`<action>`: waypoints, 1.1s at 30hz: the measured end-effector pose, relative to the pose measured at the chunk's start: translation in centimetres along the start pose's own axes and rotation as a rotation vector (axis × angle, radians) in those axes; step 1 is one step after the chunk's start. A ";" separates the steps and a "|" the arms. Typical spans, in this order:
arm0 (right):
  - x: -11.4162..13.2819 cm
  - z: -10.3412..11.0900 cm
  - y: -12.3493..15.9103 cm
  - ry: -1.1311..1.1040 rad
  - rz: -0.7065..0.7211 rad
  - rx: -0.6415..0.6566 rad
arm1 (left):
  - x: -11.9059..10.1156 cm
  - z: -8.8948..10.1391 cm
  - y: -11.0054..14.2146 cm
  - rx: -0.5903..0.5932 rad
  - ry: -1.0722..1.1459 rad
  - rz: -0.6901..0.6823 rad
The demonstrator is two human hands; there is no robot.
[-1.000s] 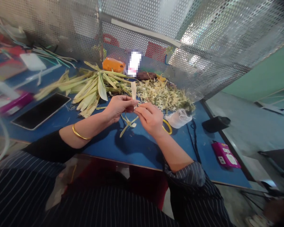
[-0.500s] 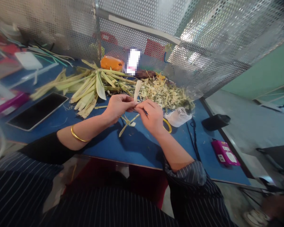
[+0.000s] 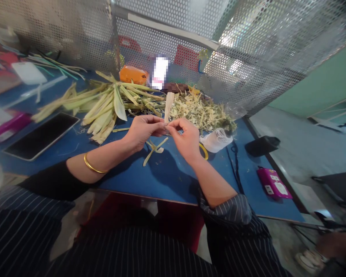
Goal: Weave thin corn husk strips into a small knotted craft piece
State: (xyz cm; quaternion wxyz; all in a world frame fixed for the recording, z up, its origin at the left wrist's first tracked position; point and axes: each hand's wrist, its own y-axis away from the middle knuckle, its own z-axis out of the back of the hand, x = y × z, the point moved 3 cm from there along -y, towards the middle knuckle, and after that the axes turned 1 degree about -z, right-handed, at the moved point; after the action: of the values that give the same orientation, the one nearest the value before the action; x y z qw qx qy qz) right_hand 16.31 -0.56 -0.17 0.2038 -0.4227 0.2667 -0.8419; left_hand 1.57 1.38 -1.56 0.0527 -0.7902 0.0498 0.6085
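Observation:
A pale strip of dried husk (image 3: 169, 105) stands up from between my fingertips. My left hand (image 3: 142, 131) pinches it low down, its thumb and forefinger closed. My right hand (image 3: 186, 136) meets it from the other side, thumb and forefinger pressed together at the strip's lower end, which the fingers hide. Under my hands a few loose husk strips (image 3: 153, 149) lie crossed on the blue table (image 3: 167, 181). Beyond my left hand spreads a bundle of long green-yellow husk leaves (image 3: 103, 105). A heap of curled husk shreds (image 3: 202, 111) sits behind my right hand.
Right of my right hand stand a white thread spool (image 3: 217, 141) and a yellow ring (image 3: 203, 151). A black tablet (image 3: 43, 134) lies at left. A purple packet (image 3: 273, 183) and a black cylinder (image 3: 262, 146) rest at right. Perforated metal panels (image 3: 167, 34) rise behind.
The husk strip has swung from upright to a slight rightward lean and turned its face. My fingers have shifted along its base. The whole view has drifted a little.

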 end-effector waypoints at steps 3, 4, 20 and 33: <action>-0.1 0.2 -0.1 0.006 -0.028 0.007 | 0.1 0.0 0.0 0.015 0.004 0.001; -0.1 0.2 -0.1 0.009 -0.038 0.010 | 0.1 0.0 0.0 0.019 0.004 0.002; -1.4 -0.7 -0.2 -0.274 -0.324 0.054 | -0.1 -0.1 0.1 0.021 -0.004 -0.009; -1.8 -1.4 -0.1 -0.572 -0.481 0.034 | 0.2 -0.1 -0.1 0.057 -0.023 -0.015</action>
State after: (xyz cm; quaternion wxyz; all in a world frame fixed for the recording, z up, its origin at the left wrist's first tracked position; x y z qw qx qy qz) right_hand 16.19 0.90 -1.91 0.0734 -0.6878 0.0780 -0.7179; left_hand 1.68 1.48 -1.71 0.0804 -0.7817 0.0607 0.6155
